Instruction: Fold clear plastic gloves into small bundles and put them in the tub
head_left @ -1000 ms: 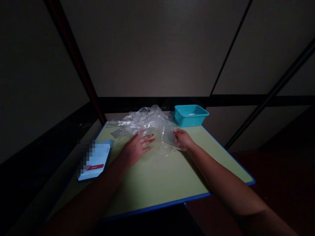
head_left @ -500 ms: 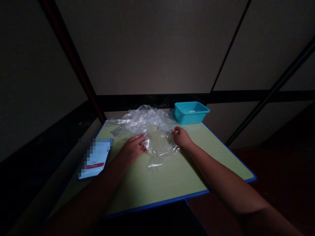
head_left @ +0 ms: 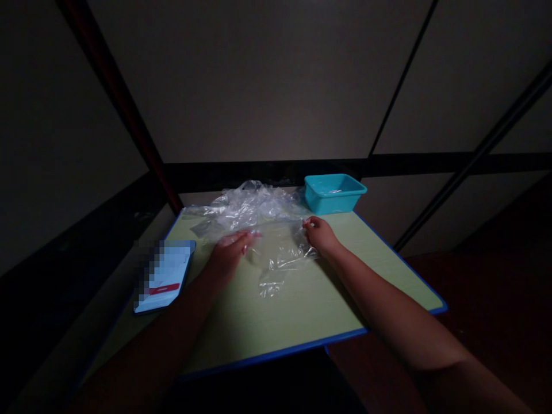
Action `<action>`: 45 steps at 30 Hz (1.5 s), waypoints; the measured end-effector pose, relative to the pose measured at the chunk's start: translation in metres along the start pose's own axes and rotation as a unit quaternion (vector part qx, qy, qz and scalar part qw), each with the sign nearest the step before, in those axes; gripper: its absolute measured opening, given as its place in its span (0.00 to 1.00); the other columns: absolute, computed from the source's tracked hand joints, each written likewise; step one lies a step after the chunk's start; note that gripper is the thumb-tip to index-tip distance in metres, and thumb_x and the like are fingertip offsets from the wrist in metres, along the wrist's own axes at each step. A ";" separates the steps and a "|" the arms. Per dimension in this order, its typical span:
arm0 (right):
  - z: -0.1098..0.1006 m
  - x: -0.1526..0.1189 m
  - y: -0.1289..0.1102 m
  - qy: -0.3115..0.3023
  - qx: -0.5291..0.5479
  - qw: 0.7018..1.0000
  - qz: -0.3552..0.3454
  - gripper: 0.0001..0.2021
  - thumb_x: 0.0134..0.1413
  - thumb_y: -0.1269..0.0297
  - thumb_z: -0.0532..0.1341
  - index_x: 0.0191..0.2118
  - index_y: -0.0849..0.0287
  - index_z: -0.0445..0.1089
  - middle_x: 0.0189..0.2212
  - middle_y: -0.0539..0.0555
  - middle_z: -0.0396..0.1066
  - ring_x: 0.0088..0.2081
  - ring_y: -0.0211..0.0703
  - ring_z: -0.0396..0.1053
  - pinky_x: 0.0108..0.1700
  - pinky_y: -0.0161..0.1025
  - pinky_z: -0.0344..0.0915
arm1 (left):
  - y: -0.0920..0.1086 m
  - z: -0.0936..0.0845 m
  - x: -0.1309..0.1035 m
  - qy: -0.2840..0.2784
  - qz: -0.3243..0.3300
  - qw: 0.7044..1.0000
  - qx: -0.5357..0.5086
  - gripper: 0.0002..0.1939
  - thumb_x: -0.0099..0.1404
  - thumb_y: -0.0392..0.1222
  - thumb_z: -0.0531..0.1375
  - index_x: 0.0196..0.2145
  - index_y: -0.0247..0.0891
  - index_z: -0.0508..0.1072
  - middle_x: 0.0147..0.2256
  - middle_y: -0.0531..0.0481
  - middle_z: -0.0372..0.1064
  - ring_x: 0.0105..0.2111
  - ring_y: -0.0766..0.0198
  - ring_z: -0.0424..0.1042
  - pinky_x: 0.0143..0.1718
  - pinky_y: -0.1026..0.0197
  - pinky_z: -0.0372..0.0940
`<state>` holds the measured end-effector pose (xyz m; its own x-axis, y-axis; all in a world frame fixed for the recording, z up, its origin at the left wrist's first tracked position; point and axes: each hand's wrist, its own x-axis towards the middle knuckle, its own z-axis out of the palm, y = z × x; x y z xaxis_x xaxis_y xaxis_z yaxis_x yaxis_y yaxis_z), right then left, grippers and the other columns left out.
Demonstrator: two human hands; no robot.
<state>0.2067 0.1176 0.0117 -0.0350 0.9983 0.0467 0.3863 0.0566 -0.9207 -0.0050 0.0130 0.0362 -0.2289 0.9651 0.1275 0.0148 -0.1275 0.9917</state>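
A clear plastic bag (head_left: 280,250) is spread between my two hands, just above or on the table; its lower end hangs toward me. My right hand (head_left: 319,234) is closed, with thumb and forefinger pinching the bag's upper right edge. At the opposite edge is my left hand (head_left: 230,251), its fingertips drawn together on the film and slightly blurred. Just beyond both hands lies a crumpled heap of clear plastic bags (head_left: 248,204), whose see-through layers are hard to tell apart.
A turquoise plastic basket (head_left: 334,202) stands at the table's far right corner, with something clear inside. On the left lies a phone or tablet (head_left: 166,279) with a lit, partly pixelated screen. The pale green table (head_left: 267,333) has a blue edge; a panelled wall (head_left: 267,86) rises behind it.
My left hand's spread fingers have come together and moved slightly up along the bag's left side. The bag's upper edge looks straighter. My right hand keeps its pinch, almost in place.
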 end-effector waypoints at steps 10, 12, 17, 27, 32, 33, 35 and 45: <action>0.002 -0.004 -0.001 -0.017 0.035 0.999 0.007 0.07 0.54 0.66 0.53 0.26 0.58 0.61 0.10 0.43 0.56 0.12 0.32 0.52 0.16 0.30 0.47 | 0.005 0.006 -0.005 -0.126 -0.149 0.952 -0.235 0.13 0.58 0.50 0.59 0.35 0.38 0.68 0.23 0.54 0.63 0.18 0.68 0.62 0.19 0.63 0.65; 0.003 -0.005 -0.001 -0.025 0.041 0.999 0.009 0.06 0.53 0.67 0.53 0.26 0.58 0.61 0.10 0.43 0.55 0.11 0.33 0.52 0.16 0.30 0.47 | 0.002 0.007 -0.005 -0.138 -0.162 0.952 -0.218 0.16 0.56 0.50 0.61 0.38 0.37 0.70 0.25 0.54 0.65 0.17 0.70 0.61 0.16 0.65 0.62; 0.003 -0.007 -0.005 -0.030 0.058 0.998 0.018 0.07 0.54 0.67 0.53 0.26 0.57 0.60 0.08 0.42 0.53 0.10 0.32 0.51 0.14 0.29 0.45 | -0.001 0.008 -0.007 -0.116 -0.141 0.979 -0.093 0.20 0.47 0.51 0.67 0.33 0.34 0.74 0.30 0.49 0.71 0.22 0.68 0.66 0.20 0.66 0.61; -0.007 -0.004 -0.011 0.012 0.041 0.999 0.006 0.09 0.57 0.60 0.53 0.28 0.57 0.59 0.10 0.41 0.52 0.11 0.33 0.53 0.15 0.30 0.48 | 0.004 -0.002 0.000 -0.043 -0.008 0.996 0.071 0.19 0.52 0.55 0.60 0.14 0.39 0.66 0.11 0.56 0.54 0.15 0.68 0.54 0.19 0.64 0.53; -0.008 -0.001 -0.002 0.005 -0.061 0.998 -0.017 0.10 0.60 0.60 0.50 0.32 0.58 0.63 0.10 0.43 0.56 0.11 0.34 0.53 0.17 0.31 0.49 | 0.002 -0.003 0.003 0.038 0.019 0.999 0.027 0.22 0.58 0.54 0.55 0.13 0.41 0.58 0.14 0.53 0.59 0.16 0.66 0.60 0.21 0.63 0.56; -0.009 0.001 0.000 0.003 -0.088 0.996 -0.023 0.10 0.60 0.60 0.50 0.33 0.58 0.64 0.11 0.43 0.57 0.11 0.35 0.54 0.18 0.31 0.50 | 0.002 -0.003 0.005 0.071 0.017 0.996 0.041 0.22 0.58 0.53 0.55 0.13 0.41 0.57 0.14 0.54 0.58 0.15 0.66 0.59 0.20 0.63 0.55; -0.010 0.003 0.003 0.003 -0.145 0.989 -0.035 0.09 0.60 0.62 0.52 0.34 0.59 0.65 0.14 0.46 0.62 0.15 0.36 0.59 0.21 0.32 0.52 | 0.000 -0.005 0.009 0.128 0.015 0.988 0.081 0.19 0.59 0.51 0.55 0.15 0.41 0.57 0.14 0.56 0.54 0.14 0.67 0.56 0.18 0.64 0.53; -0.012 -0.006 -0.003 -0.053 -0.377 0.922 -0.073 0.09 0.57 0.66 0.55 0.36 0.62 0.70 0.35 0.64 0.74 0.35 0.47 0.70 0.32 0.36 0.56 | -0.001 -0.002 -0.001 0.040 0.294 0.858 0.420 0.10 0.60 0.43 0.56 0.39 0.38 0.69 0.42 0.43 0.68 0.48 0.53 0.64 0.53 0.52 0.56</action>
<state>0.2167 0.1116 0.0186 -0.2112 0.9746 0.0743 0.8996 0.2236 -0.3750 -0.0072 0.0121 0.0347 -0.0070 0.7677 0.6408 0.8390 -0.3442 0.4214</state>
